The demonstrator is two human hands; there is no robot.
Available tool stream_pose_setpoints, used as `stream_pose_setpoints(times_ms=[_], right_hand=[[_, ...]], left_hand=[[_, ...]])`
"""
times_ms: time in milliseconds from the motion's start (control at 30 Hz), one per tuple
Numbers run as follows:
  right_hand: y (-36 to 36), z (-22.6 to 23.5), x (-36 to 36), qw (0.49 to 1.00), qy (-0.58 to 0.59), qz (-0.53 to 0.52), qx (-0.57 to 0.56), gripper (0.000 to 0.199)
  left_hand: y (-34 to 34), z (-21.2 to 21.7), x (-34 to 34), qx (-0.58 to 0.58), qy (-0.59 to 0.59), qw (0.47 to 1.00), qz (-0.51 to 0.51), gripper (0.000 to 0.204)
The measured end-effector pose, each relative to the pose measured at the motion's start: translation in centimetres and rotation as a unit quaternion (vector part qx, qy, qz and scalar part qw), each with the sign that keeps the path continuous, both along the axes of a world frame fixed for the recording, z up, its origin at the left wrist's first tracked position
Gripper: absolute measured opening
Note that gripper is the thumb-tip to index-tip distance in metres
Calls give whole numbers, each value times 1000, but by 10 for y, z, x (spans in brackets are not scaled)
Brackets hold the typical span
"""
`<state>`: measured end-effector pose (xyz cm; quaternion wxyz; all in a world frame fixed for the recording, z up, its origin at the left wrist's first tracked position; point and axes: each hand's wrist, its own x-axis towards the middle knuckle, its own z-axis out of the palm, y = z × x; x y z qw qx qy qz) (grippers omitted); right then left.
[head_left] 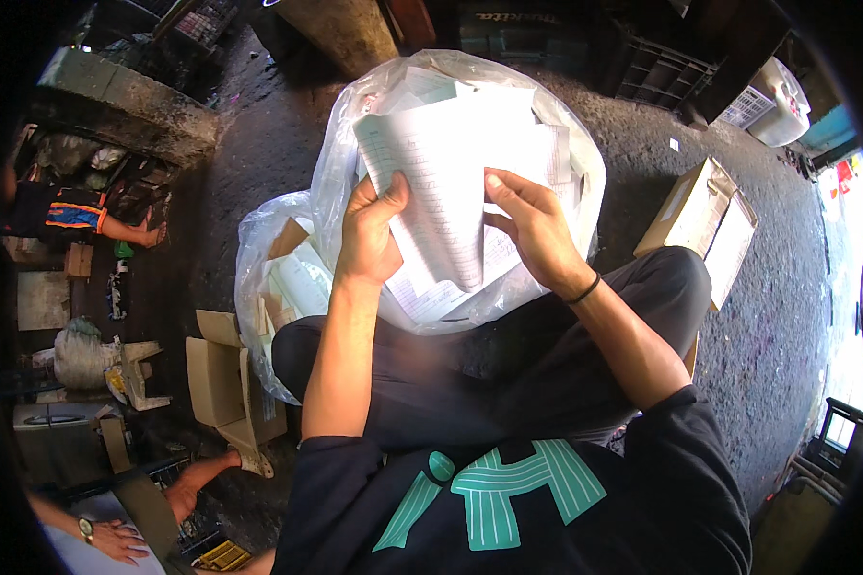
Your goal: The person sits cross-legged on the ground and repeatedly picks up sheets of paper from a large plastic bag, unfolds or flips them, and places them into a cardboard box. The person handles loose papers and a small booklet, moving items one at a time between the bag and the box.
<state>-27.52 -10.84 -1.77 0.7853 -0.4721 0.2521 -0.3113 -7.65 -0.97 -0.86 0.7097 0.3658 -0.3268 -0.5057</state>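
White lined paper (436, 201), bent along its length, sits squarely between your hands, just above the papers in the clear plastic bag (334, 163); its long axis runs away from you, far end leaning left. Your left hand (369, 235) is closed on the left side, thumb flat on top; your right hand (539, 225) pinches the right edge, fingers nearly together. Neither hand is clearly nearer, and you can't tell if it's one sheet or several.

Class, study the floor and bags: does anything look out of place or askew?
A white scrap lies on the dark floor, right of the larger plastic bag; apart from the bagged papers, it looks stray.
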Motion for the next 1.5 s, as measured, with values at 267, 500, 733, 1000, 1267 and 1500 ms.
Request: stream_pose_setpoints(times_ms=[267, 500, 733, 1000, 1267, 1500], right_hand=[[4, 10, -9, 946, 158, -100, -263, 36], [-6, 22, -17, 892, 168, -106, -406, 17], [-24, 19, -29, 945, 105, -81, -298, 21], [-29, 18, -19, 986, -120, -98, 54, 27], [-14, -21, 4, 899, 207, -150, -356, 49], [18, 7, 3, 822, 271, -76, -495, 26]], left_hand=[[-14, 2, -8, 100, -288, 926, 225, 28], [-10, 34, 27, 27, -254, 920, 296, 55], [7, 45, 34, 56, -314, 902, 292, 37], [-3, 32, -2, 123, -111, 986, 21, 32], [2, 21, 3, 100, -324, 927, 158, 8], [6, 17, -34, 106, -432, 858, 255, 31]])
